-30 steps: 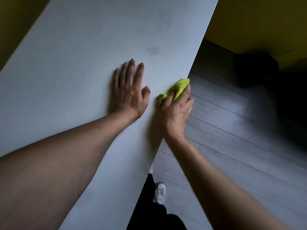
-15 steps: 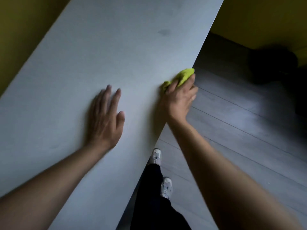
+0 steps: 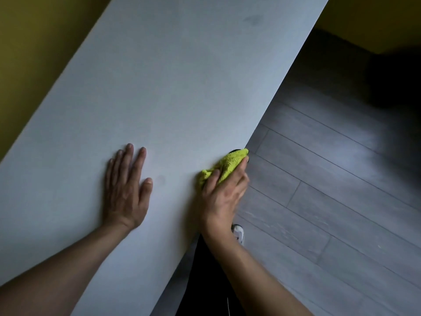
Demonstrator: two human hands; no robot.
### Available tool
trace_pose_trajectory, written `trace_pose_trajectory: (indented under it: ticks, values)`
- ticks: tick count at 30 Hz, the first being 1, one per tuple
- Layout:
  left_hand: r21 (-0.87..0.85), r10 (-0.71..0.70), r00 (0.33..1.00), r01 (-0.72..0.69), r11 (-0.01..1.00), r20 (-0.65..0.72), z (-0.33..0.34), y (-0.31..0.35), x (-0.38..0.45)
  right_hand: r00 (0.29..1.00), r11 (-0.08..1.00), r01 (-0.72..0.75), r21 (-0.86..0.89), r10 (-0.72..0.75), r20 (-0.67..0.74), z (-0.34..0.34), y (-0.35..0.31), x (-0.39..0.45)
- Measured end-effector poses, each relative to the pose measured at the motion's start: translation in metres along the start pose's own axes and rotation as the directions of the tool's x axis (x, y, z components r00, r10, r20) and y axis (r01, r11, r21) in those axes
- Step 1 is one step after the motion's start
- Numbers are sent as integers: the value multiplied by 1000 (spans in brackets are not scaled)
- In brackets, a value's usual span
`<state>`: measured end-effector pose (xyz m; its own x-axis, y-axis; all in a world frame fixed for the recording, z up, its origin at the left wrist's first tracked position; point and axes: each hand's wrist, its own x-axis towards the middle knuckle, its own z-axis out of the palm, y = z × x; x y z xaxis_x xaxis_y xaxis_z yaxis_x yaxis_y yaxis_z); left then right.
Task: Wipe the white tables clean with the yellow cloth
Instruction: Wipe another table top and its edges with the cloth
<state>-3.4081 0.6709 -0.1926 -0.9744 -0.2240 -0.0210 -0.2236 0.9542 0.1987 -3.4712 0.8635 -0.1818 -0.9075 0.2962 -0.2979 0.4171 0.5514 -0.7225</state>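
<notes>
**Mia:** Yellow cloth, where is it?

**Ben:** It sits at the right edge of the white table, a bit over the side. It is bunched up, fuzzy and soft, like a little towel. It is a bright yellow-green.

**Mia:** Who has it?

**Ben:** The right hand does. Its thumb and fingers curl around the cloth and press it on the table edge. The ends of the fingers look blurry.

**Mia:** And the other hand?

**Ben:** The left hand lies flat on the table, a little way to the left of the cloth. Its fingers are straight and close together, and it holds nothing.

**Mia:** What is the table like?

**Ben:** It is long, flat and smooth, with a straight edge. A faint gray smudge is far up near the top. A very pale round mark sits between the two hands.

**Mia:** Any words or labels?

**Ben:** I can see none to read.

**Mia:** What is around the table?

**Ben:** A yellow wall is on the left. A floor of gray planks is on the right, with thin lines between the boards. Down low I see a black trouser leg and a white shoe.
</notes>
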Motion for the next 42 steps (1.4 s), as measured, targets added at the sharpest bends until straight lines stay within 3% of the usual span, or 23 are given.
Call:
trace_pose_trajectory:
  ticks: [11, 15, 24, 28, 32, 36, 42]
  values:
    - [-10, -2, 999, 1, 1000, -45, 2, 2, 1, 991, 997, -71, -41, 65, -113, -10, -48, 138]
    - [-7, 2, 999, -2, 1000, -49, 3, 1, 0, 994, 998, -60, -30, 57, -93, -6, -35, 102]
    - [33, 19, 997, -17, 999, -80, 5, 0, 2, 995, 997, -78, -24, 79, 58, 9, 21, -101]
    - [39, 22, 996, -19, 999, -86, 6, -2, 2, 997, 996, -82, -34, 82, -3, 11, 10, -83]
    - [47, 16, 996, -12, 999, -84, 8, -3, 0, 990, 997, -74, -26, 71, -119, 12, -5, -13]
    - [32, 1, 998, 1, 999, -66, 4, -1, -1, 988, 994, -76, -80, 65, -137, 10, -15, 30]
    - [29, -5, 999, 6, 1000, -31, 0, 2, -3, 990, 994, -60, -86, 48, -132, 21, 15, -70]
